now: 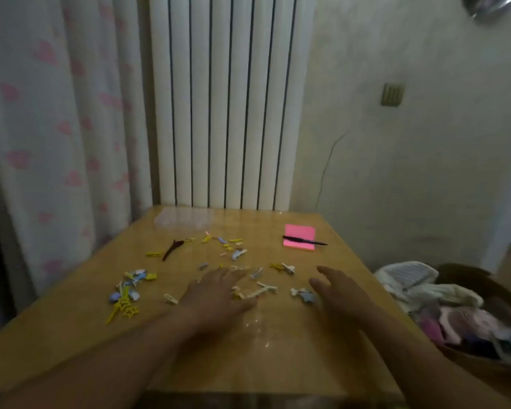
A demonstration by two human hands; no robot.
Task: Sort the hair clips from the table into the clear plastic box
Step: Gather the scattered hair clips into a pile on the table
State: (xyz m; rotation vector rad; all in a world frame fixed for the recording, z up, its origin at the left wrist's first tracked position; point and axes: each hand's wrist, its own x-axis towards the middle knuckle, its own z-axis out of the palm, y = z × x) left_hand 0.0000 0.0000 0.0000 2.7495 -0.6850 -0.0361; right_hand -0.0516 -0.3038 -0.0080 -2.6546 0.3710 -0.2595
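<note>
Clear plastic box (185, 218): far edge of table (71, 335); contents I cannot tell;
Basket (466, 270): holds clothes (425, 290);
Hair clips (135, 278): loose on table;
Left hand (216, 293), right hand (340, 287): fingers straight, gripping nothing

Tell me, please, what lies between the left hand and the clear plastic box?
Head view: small hair clips lie scattered between the left hand and the clear plastic box, plus a long dark clip.

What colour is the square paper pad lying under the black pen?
Bright pink; the head view shows the square paper pad clearly.
</note>
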